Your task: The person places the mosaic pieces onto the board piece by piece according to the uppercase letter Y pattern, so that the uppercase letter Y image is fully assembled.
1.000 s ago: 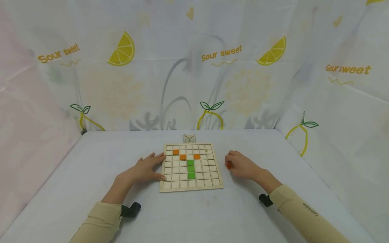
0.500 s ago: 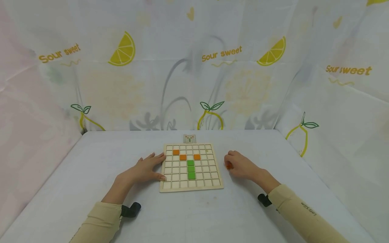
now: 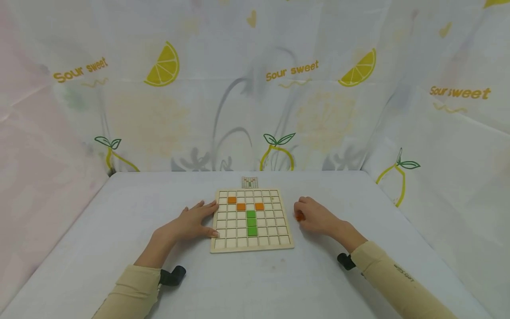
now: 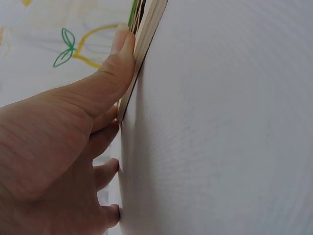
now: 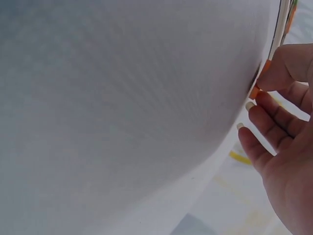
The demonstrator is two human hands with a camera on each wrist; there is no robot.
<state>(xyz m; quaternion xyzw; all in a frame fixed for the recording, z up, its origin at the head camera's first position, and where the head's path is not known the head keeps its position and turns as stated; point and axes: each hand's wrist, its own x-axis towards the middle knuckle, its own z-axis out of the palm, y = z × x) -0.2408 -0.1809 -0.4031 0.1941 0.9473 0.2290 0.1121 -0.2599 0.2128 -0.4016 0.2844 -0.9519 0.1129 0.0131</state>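
A square wooden grid board lies flat on the white table. Three orange tiles and a column of three green tiles sit in its cells. Spread along the board's left edge, my left hand rests with its thumb on the frame and its other fingers farther up that side. To the right of the board, my right hand pinches an orange tile low over the cloth. Its thumb and fingers partly hide the orange there, and the last fingers hang loosely.
Behind the board's far edge lies a small card printed with a coloured grid. White cloth covers the table. A lemon-patterned curtain stands along the back and sides. A black strap mount is on each wrist.
Both hands hold nearly the same places; the right fingers shift only slightly at the orange tile. The whole head view drifts a few pixels to the right.
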